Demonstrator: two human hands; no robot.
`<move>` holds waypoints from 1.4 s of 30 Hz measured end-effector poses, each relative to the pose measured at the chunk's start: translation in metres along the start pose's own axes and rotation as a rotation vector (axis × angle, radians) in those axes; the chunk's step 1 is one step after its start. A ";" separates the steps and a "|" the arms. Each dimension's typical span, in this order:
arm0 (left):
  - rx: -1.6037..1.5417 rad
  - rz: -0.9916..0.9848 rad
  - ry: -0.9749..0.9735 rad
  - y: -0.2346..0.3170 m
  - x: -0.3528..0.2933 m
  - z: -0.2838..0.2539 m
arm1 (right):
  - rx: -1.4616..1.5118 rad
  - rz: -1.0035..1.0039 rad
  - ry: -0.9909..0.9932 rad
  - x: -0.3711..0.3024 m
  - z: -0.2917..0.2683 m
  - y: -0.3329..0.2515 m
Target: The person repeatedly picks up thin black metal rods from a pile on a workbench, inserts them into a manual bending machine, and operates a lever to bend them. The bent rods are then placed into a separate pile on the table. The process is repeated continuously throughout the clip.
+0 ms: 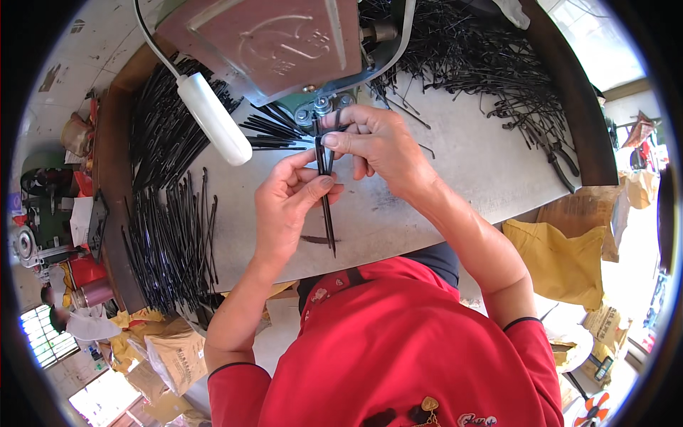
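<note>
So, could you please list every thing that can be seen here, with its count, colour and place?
thin rods in hand: a few, black, held upright between both hands over the table
table: one, grey, in front of the person
machine: one, reddish-brown cover, at the table's far edge
handle: one, white, left of the machine
rod piles: many, black, left side and far right of the table
bags: several, yellow-brown, on the floor
left hand: one, fingers pinching the rods
right hand: one, fingers gripping the rods' top
</note>
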State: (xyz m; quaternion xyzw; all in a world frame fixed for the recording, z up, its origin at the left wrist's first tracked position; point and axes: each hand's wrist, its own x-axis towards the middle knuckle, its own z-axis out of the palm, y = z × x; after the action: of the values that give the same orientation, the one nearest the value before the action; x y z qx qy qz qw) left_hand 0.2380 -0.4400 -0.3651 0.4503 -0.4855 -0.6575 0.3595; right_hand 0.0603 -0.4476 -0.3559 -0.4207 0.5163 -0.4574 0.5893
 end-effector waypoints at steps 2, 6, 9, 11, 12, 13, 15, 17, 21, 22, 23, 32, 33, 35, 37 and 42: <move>0.017 -0.030 -0.021 0.004 0.002 -0.004 | 0.017 -0.005 0.020 -0.003 -0.003 0.005; -0.024 -0.116 -0.079 0.002 0.003 -0.002 | 0.084 0.013 0.053 -0.006 -0.001 0.007; -0.042 -0.139 -0.076 -0.002 0.001 0.000 | 0.068 0.034 0.045 -0.008 0.000 0.009; 0.123 0.016 -0.044 -0.004 -0.003 0.002 | 0.064 0.013 0.006 -0.010 -0.002 0.008; 0.206 0.094 -0.027 -0.006 -0.004 0.003 | 0.062 0.003 -0.016 -0.011 -0.004 0.008; 0.271 0.142 -0.011 -0.008 -0.004 0.002 | 0.071 0.032 -0.043 -0.010 -0.007 0.007; 0.402 0.240 0.026 -0.011 -0.001 0.001 | 0.089 0.085 -0.101 -0.005 -0.013 0.004; 0.505 0.207 0.056 -0.002 0.007 -0.007 | 0.213 0.089 -0.059 -0.001 -0.016 0.008; 0.437 0.200 0.194 0.014 0.039 -0.040 | 0.481 0.080 0.111 0.013 -0.024 0.015; 0.299 0.200 0.225 0.015 0.048 -0.046 | 0.522 0.059 0.120 0.015 -0.024 0.015; 0.160 0.200 0.254 0.016 0.054 -0.048 | 0.563 0.037 0.129 0.017 -0.023 0.016; -0.172 0.329 0.261 0.010 0.060 -0.016 | 0.750 -0.099 0.218 0.018 -0.013 0.028; -0.172 0.336 0.261 0.010 0.060 -0.014 | 0.772 -0.101 0.237 0.018 -0.012 0.029; -0.184 0.358 0.273 0.008 0.062 -0.012 | 0.805 -0.127 0.234 0.019 -0.012 0.031; -0.186 0.361 0.285 0.007 0.061 -0.011 | 0.825 -0.136 0.232 0.021 -0.012 0.034; -0.213 0.210 0.319 0.003 0.057 -0.013 | 0.788 -0.133 0.274 0.016 -0.002 0.036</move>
State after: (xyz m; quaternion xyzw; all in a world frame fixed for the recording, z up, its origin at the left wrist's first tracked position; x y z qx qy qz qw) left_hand 0.2316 -0.4973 -0.3774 0.4550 -0.3942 -0.5846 0.5438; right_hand 0.0631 -0.4551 -0.3946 -0.1306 0.3471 -0.7086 0.6003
